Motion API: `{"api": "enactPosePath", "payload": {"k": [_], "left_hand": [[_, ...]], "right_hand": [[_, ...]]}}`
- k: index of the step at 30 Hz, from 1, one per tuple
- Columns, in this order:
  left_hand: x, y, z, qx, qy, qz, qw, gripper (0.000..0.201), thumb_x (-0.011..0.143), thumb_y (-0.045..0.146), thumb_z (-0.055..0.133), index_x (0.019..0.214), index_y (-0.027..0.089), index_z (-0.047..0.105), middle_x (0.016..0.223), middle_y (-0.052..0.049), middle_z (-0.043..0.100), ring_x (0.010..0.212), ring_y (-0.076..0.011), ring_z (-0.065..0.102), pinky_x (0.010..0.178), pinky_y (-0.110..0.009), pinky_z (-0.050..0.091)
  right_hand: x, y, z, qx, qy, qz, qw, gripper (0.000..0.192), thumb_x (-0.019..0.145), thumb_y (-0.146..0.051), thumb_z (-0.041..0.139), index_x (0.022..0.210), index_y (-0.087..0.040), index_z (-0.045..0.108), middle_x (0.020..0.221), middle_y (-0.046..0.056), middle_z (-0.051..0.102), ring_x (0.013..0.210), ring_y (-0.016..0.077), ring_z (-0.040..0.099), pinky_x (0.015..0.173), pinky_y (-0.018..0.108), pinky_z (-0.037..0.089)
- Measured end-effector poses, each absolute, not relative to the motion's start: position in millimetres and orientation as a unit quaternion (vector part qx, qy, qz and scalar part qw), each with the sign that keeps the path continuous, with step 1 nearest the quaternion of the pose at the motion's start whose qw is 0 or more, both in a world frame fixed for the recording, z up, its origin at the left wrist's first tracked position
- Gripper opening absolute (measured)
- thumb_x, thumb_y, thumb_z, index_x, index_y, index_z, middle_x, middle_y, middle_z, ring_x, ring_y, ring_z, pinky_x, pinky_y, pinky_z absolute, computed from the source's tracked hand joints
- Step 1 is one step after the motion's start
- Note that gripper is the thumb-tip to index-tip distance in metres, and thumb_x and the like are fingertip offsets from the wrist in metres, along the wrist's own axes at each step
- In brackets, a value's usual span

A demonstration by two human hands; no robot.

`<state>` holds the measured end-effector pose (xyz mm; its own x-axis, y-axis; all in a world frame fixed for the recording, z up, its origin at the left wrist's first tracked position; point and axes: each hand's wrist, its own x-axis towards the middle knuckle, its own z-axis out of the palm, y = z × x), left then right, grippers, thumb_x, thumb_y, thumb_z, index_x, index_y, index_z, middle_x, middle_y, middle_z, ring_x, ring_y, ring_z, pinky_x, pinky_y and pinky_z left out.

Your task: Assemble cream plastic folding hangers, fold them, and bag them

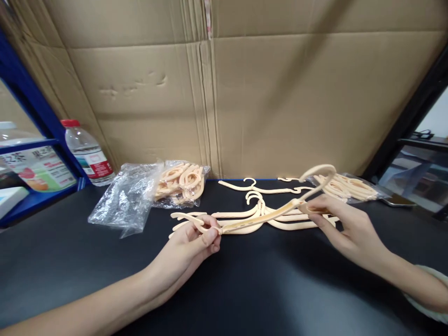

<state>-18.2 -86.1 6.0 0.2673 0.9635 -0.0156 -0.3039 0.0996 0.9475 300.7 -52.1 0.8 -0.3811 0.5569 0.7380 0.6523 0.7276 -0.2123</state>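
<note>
Between my two hands a beige plastic clothes hanger (261, 220) is held up above the black table, its curved hook rising at the right. My left hand (198, 242) pinches the hanger's left end, where a small hooked piece sticks out past the fingers. At the other side my right hand (345, 226) grips the hanger just below its hook; the fingers partly hide what they hold there. Behind and beneath it lie several similar hangers (241, 228) in a stack, partly covered by my left hand and the held hanger. Farther back lies another hanger (266, 190).
A clear plastic bag of beige hanger parts (182, 182) sits at back left beside a crumpled bag (122, 200). Another bag of parts (346, 186) lies at back right. A red-capped bottle (89, 154) stands by a blue shelf (38, 198). Cardboard (280, 93) walls the back.
</note>
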Motion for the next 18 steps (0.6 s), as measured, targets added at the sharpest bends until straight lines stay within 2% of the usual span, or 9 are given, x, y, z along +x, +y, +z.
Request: {"api": "enactPosePath", "payload": {"k": [6, 12, 18], "left_hand": [[-19.6, -90.7, 6.0, 0.450, 0.322, 0.442, 0.706, 0.013, 0.088, 0.029, 0.065, 0.085, 0.019, 0.058, 0.105, -0.002, 0.056, 0.089, -0.0133, 0.056, 0.082, -0.029, 0.049], [-18.0, -92.4, 6.9, 0.432, 0.311, 0.441, 0.722, 0.010, 0.088, 0.024, 0.066, 0.083, 0.018, 0.059, 0.092, 0.001, 0.056, 0.084, -0.0121, 0.061, 0.083, -0.029, 0.051], [-18.0, -94.5, 8.8, 0.414, 0.339, 0.430, 0.727, 0.010, 0.090, 0.024, 0.062, 0.082, 0.017, 0.063, 0.091, -0.002, 0.061, 0.081, -0.0134, 0.063, 0.079, -0.028, 0.053]], "right_hand": [[298.9, -55.7, -1.5, -0.338, -0.834, -0.097, 0.425, 0.016, 0.090, -0.014, 0.051, 0.098, -0.026, 0.056, 0.081, 0.002, 0.066, 0.067, 0.0165, 0.062, 0.059, 0.028, 0.048], [298.8, -55.8, -6.1, -0.351, -0.831, -0.110, 0.418, 0.014, 0.091, -0.016, 0.052, 0.099, -0.027, 0.057, 0.084, 0.003, 0.066, 0.072, 0.0181, 0.063, 0.061, 0.030, 0.048], [298.0, -56.9, -9.1, -0.336, -0.828, -0.117, 0.433, 0.014, 0.089, -0.015, 0.055, 0.095, -0.026, 0.059, 0.088, 0.004, 0.068, 0.079, 0.0207, 0.066, 0.067, 0.033, 0.050]]}}
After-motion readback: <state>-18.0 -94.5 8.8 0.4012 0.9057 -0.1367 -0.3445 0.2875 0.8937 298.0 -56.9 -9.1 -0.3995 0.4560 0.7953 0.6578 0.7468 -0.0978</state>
